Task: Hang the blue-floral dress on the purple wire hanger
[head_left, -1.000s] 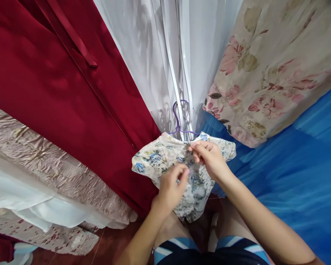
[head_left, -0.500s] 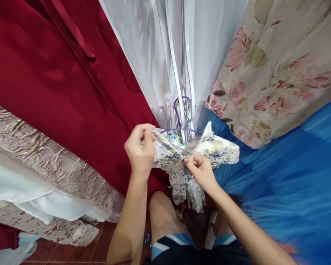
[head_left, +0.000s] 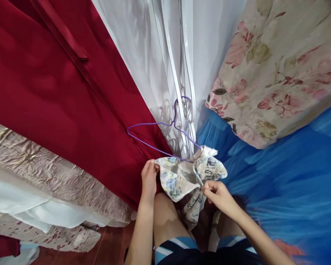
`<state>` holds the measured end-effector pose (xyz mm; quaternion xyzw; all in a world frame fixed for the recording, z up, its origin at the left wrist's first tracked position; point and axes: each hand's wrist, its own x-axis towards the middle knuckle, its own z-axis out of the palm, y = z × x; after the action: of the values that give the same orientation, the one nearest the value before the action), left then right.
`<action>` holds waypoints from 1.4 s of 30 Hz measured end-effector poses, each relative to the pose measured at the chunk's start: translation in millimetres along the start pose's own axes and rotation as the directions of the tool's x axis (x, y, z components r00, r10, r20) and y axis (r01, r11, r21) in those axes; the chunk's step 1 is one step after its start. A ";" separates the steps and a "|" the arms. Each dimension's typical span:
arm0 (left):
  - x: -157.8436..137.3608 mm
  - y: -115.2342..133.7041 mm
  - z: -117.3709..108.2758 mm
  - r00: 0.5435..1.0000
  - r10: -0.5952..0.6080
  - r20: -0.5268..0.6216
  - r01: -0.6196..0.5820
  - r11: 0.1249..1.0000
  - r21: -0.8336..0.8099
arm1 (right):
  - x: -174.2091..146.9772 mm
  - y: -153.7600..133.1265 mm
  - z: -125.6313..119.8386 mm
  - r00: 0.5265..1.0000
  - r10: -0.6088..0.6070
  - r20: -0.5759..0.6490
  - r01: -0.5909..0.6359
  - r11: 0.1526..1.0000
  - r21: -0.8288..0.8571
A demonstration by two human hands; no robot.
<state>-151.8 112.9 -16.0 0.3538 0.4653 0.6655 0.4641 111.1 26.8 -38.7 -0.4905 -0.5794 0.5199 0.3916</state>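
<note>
A small white floral garment (head_left: 172,182) with blue and yellow print hangs partly on a purple wire hanger (head_left: 173,123). The hanger's left arm is bare; its right end goes into the cloth. My left hand (head_left: 149,178) is closed on the garment's upper left edge. With closed fingers, my right hand (head_left: 218,194) pinches the front edge near the middle. The lower cloth dangles over my legs, crumpled.
Red cloth (head_left: 99,147) hangs on the left, with embossed pinkish fabric (head_left: 57,184) beside it. Behind the hanger is a white ornamental metal rack (head_left: 189,132). Floral fabric (head_left: 264,81) and blue tulle (head_left: 287,184) hang on the right.
The garment's left side has come off the hanger, baring its left arm. Both hands have moved down toward me with the cloth, my right hand also rightward.
</note>
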 end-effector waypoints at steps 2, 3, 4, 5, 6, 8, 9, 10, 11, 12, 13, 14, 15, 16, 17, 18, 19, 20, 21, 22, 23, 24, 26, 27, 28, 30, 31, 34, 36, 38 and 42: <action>-25.4 -0.2 12.3 0.992 -0.015 0.129 0.009 0.999 0.046 | -8.7 11.5 -10.9 0.996 0.062 0.065 -0.054 0.992 -0.116; -37.6 3.6 20.2 0.978 -0.005 0.207 -0.015 0.995 0.095 | -13.3 12.7 -14.6 0.994 0.066 0.085 -0.051 0.984 -0.171; -49.5 9.2 29.2 0.955 0.015 0.297 -0.067 0.984 0.165 | -17.6 10.5 -16.5 0.994 0.048 0.102 -0.025 0.977 -0.211; -60.6 15.5 39.3 0.917 0.040 0.397 -0.149 0.957 0.248 | -21.5 5.4 -16.4 0.993 0.011 0.113 0.016 0.974 -0.227; -70.8 21.7 50.0 0.866 0.060 0.497 -0.248 0.914 0.322 | -24.7 -2.0 -14.0 0.991 -0.036 0.125 0.062 0.975 -0.215; -87.2 30.8 71.2 0.754 0.069 0.653 -0.411 0.826 0.387 | -28.9 -19.9 -4.2 0.979 -0.098 0.177 0.122 0.984 -0.130; -92.8 33.1 80.3 0.717 0.069 0.694 -0.443 0.814 0.376 | -30.1 -28.6 2.0 0.972 -0.102 0.211 0.117 0.991 -0.061; -96.5 34.1 87.6 0.691 0.073 0.719 -0.452 0.820 0.351 | -30.7 -35.9 8.0 0.968 -0.093 0.235 0.093 0.996 0.011; -98.6 34.2 92.7 0.679 0.080 0.729 -0.446 0.834 0.324 | -31.0 -41.4 12.9 0.967 -0.082 0.242 0.067 0.996 0.067; -99.5 34.2 95.6 0.681 0.087 0.727 -0.436 0.846 0.307 | -31.1 -45.0 16.2 0.972 -0.076 0.224 0.056 0.994 0.094; -99.7 34.5 96.5 0.693 0.095 0.715 -0.430 0.850 0.305 | -31.2 -46.6 17.6 0.982 -0.081 0.172 0.066 0.994 0.090; -99.7 35.5 95.8 0.710 0.102 0.697 -0.430 0.846 0.315 | -31.4 -46.8 16.9 0.991 -0.099 0.088 0.094 0.994 0.055; -100.1 37.2 94.2 0.724 0.107 0.681 -0.434 0.838 0.329 | -31.8 -46.1 14.6 0.992 -0.126 -0.010 0.126 0.992 -0.001; -101.2 39.5 92.3 0.729 0.112 0.675 -0.444 0.828 0.343 | -32.5 -44.9 11.2 0.983 -0.155 -0.103 0.149 0.987 -0.058; -102.9 41.9 90.5 0.726 0.112 0.679 -0.455 0.818 0.352 | -33.4 -44.1 7.3 0.970 -0.180 -0.165 0.166 0.981 -0.100; -105.3 44.1 89.3 0.713 0.104 0.693 -0.464 0.812 0.355 | -34.4 -44.0 3.6 0.963 -0.198 -0.182 0.178 0.977 -0.118; -107.8 45.6 88.6 0.698 0.090 0.711 -0.465 0.812 0.353 | -35.6 -44.9 0.2 0.968 -0.205 -0.144 0.189 0.975 -0.117; -110.2 46.0 88.5 0.686 0.070 0.724 -0.454 0.819 0.351 | -36.9 -47.1 -2.5 0.977 -0.203 -0.058 0.196 0.975 -0.104; -112.1 45.1 88.6 0.683 0.042 0.729 -0.426 0.834 0.351 | -38.2 -50.3 -4.8 0.980 -0.195 0.049 0.198 0.976 -0.090; -113.4 43.0 88.6 0.687 0.008 0.727 -0.379 0.857 0.349 | -39.7 -54.4 -6.9 0.972 -0.182 0.150 0.195 0.977 -0.083; -113.8 39.7 88.1 0.691 -0.033 0.722 -0.310 0.889 0.338 | -41.4 -58.9 -9.2 0.960 -0.167 0.225 0.191 0.977 -0.091; -113.7 35.4 86.9 0.685 -0.086 0.723 -0.219 0.923 0.317 | -43.5 -63.4 -12.1 0.952 -0.156 0.264 0.190 0.976 -0.108; -112.3 24.4 82.0 0.615 -0.215 0.759 0.020 0.966 0.258 | -49.4 -70.1 -21.1 0.950 -0.152 0.272 0.191 0.974 -0.125; -111.5 18.2 78.5 0.556 -0.271 0.786 0.123 0.962 0.245 | -53.3 -71.7 -27.7 0.955 -0.155 0.253 0.186 0.977 -0.105; -110.6 11.9 74.5 0.500 -0.315 0.807 0.186 0.949 0.255 | -57.7 -71.8 -35.9 0.963 -0.156 0.219 0.175 0.982 -0.066; -108.3 0.4 65.9 0.458 -0.365 0.811 0.187 0.931 0.313 | -66.6 -69.0 -56.8 0.985 -0.153 0.077 0.152 0.988 0.022; -106.7 -4.2 61.6 0.479 -0.370 0.796 0.147 0.928 0.343 | -69.8 -67.0 -69.0 0.988 -0.154 -0.018 0.154 0.987 0.035; -99.1 -9.7 49.5 0.573 -0.351 0.741 0.041 0.915 0.401 | -65.1 -66.1 -105.7 0.929 -0.254 -0.271 0.224 0.965 -0.137; -92.3 -4.6 42.4 0.615 -0.327 0.718 -0.067 0.885 0.460 | -44.7 -72.2 -123.4 0.864 -0.375 -0.335 0.276 0.911 -0.306; -85.7 7.9 36.3 0.645 -0.261 0.718 -0.210 0.843 0.495 | -11.4 -82.0 -131.0 0.822 -0.450 -0.349 0.323 0.873 -0.365; -80.4 45.5 29.1 0.711 -0.079 0.699 -0.337 0.835 0.436 | 67.2 -103.0 -116.2 0.834 -0.448 -0.322 0.432 0.893 -0.125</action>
<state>-113.1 39.0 33.2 0.7236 0.3964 0.3594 0.4360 192.3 120.0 76.9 -0.4361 -0.6117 0.3086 0.5835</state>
